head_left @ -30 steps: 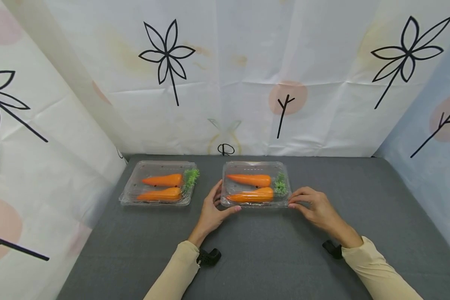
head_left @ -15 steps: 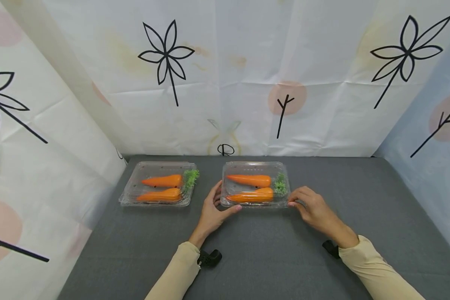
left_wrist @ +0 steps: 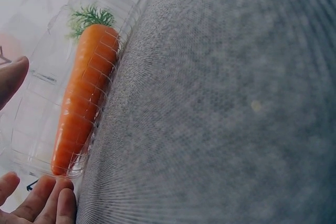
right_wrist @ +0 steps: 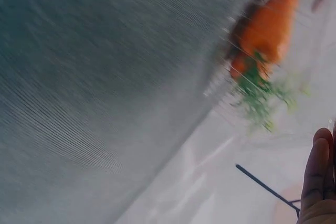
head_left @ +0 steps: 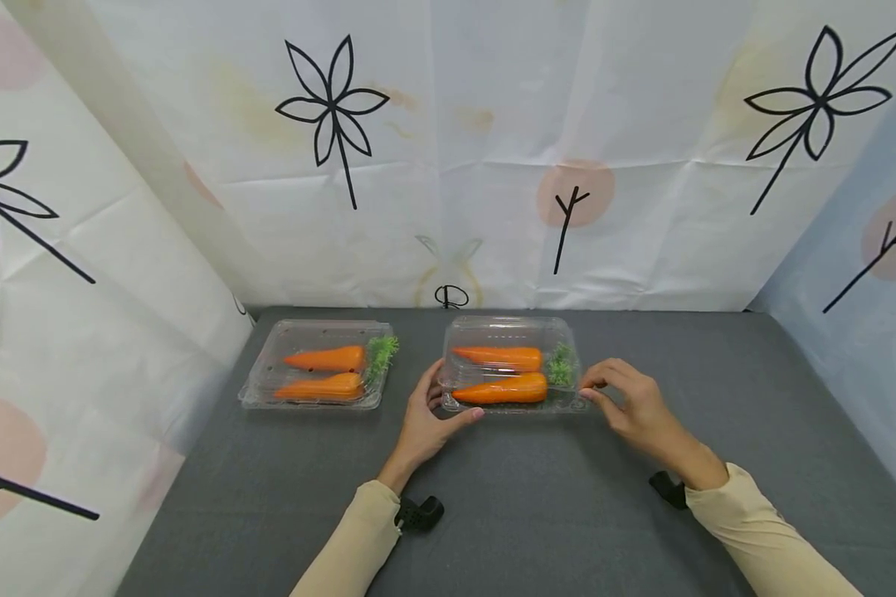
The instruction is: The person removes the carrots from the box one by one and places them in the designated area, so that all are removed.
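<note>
A clear plastic clamshell box (head_left: pixel 493 333) stands in the middle of the table in the head view. Two orange carrots (head_left: pixel 504 388) and a green leafy tuft (head_left: pixel 561 366) show inside it. My left hand (head_left: pixel 424 425) holds its near left corner, fingers along the left end and thumb at the front edge. With thumb and fingertips, my right hand (head_left: pixel 633 408) pinches the lid's near right corner, which is slightly raised. In the left wrist view, fingertips (left_wrist: pixel 47 198) touch the box's end beside a carrot's tip. The right wrist view is blurred, and its fingers (right_wrist: pixel 319 169) are partly cut off.
A second clear clamshell box (head_left: pixel 269 365), also with two carrots and a green tuft, stands to the left on the grey table (head_left: pixel 523 514). Printed white cloth walls (head_left: pixel 448 149) rise behind the table and at both sides.
My right hand has moved slightly right and up, and the middle box's lid has risen a little from its front edge. The left hand keeps its hold.
</note>
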{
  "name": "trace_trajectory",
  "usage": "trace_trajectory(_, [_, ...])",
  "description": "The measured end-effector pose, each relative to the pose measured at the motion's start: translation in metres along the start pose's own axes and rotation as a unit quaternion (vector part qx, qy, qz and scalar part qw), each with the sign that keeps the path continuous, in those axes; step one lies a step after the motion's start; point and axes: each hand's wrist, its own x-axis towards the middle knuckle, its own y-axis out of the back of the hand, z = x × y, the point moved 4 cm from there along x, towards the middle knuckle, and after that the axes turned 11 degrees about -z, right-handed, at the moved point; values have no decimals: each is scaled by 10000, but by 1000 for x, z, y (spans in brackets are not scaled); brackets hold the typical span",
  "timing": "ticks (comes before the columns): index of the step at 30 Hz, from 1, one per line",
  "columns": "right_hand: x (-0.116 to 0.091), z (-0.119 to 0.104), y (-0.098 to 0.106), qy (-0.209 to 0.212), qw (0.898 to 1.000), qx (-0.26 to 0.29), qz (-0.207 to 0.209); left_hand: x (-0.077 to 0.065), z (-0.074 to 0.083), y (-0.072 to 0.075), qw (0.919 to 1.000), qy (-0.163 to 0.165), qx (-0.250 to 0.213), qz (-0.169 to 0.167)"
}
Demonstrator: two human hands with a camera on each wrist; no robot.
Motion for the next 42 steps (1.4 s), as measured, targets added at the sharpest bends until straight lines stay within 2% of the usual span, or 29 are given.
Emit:
trace_trajectory(5, [16, 2, 19, -62, 9993, 14, 359, 1, 0, 0, 10000, -9, -62, -40])
trace_trajectory(11, [45, 8, 39, -353, 9970, 34, 690, 2, 0, -1, 9998, -72, -156, -61])
trace_trajectory(16, [69, 22, 45, -902, 9924, 315, 775, 2, 6, 0, 9998, -24, -174, -90])
trace_trajectory(22, [94, 50, 44, -1826, 9768, 809, 769, -7, 35, 2, 9996, -28, -243, -153])
trace_trajectory(27, [109, 67, 44, -2461, 9617, 1087, 527, -9, 41, 2, 9994, -98, -288, -133])
trace_trajectory(34, [123, 82, 44, -2760, 9542, 1158, 26, -8, 42, 2, 9996, -26, -246, -132])
trace_trajectory(42, [129, 95, 38, -3277, 9360, 1197, -466, -8, 44, 2, 9996, 4, -228, -151])
